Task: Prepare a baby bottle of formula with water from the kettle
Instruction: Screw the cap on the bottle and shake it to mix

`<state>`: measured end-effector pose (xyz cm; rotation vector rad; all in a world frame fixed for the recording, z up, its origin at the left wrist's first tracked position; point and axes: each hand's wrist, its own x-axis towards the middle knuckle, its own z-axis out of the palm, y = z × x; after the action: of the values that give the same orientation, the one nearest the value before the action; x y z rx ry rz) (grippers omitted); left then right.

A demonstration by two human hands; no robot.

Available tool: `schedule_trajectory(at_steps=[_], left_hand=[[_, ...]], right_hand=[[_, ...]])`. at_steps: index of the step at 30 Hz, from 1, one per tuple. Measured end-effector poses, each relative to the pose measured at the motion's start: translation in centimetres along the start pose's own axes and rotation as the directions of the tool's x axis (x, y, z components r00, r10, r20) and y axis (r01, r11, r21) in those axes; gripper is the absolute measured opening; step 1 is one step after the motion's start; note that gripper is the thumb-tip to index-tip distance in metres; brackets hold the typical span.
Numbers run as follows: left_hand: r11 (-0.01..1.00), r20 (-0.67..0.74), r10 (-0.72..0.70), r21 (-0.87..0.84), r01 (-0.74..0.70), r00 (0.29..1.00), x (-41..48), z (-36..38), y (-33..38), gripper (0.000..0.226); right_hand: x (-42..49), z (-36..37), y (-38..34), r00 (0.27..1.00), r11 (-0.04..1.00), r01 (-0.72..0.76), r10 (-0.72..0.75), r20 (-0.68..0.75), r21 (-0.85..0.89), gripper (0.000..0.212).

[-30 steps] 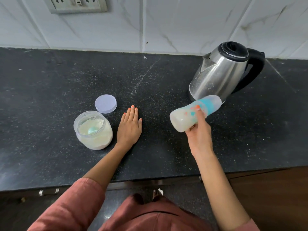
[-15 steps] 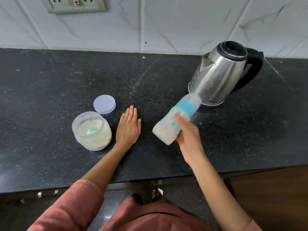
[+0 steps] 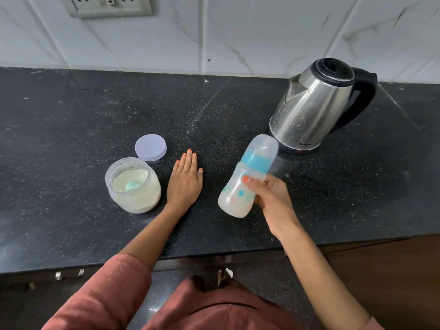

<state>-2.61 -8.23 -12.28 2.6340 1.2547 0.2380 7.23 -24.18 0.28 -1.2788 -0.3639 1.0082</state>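
Observation:
My right hand point(image 3: 270, 198) grips a capped baby bottle point(image 3: 245, 179) with a blue collar, holding it tilted above the counter; milky liquid fills its lower part. A steel kettle point(image 3: 312, 108) with a black lid and handle stands behind it at the back right. My left hand point(image 3: 184, 182) rests flat on the black counter point(image 3: 71, 129), fingers straight. Just left of that hand stands an open jar of formula powder point(image 3: 133, 186) with a teal scoop in it. The jar's lilac lid point(image 3: 150, 147) lies behind the jar.
A white tiled wall with a socket plate point(image 3: 107, 5) rises behind the counter. The counter's front edge runs just below my forearms, with a wooden cabinet point(image 3: 392, 270) at the lower right.
My right hand has swung the bottle back and forth: left and down half a second ago, now slightly right again and more upright. The left hand, jar, lid and kettle have stayed put.

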Motion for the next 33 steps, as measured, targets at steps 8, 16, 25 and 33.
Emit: schedule_trajectory(at_steps=[8,16,25,33], left_hand=[[1.0,-0.001,0.003,0.008,-0.002,1.0,0.0,-0.1,0.0,0.052],[1.0,-0.008,0.01,-0.002,-0.01,1.0,-0.1,-0.1,0.0,0.052],[1.0,-0.009,0.008,-0.002,-0.008,1.0,0.0,-0.1,0.0,0.052],[1.0,-0.008,0.001,-0.009,-0.001,1.0,0.0,0.0,0.0,0.052]], right_hand=[[0.2,0.3,0.0,0.999,0.996,-0.018,0.022,-0.05,0.082,0.018],[1.9,-0.4,-1.3,0.966,0.918,0.121,-0.021,-0.257,0.379,0.011],[1.1,0.0,-0.3,0.99,0.964,0.048,-0.011,-0.139,0.26,0.021],[-0.4,0.4,0.7,0.995,0.991,-0.086,0.091,0.045,-0.104,0.013]])
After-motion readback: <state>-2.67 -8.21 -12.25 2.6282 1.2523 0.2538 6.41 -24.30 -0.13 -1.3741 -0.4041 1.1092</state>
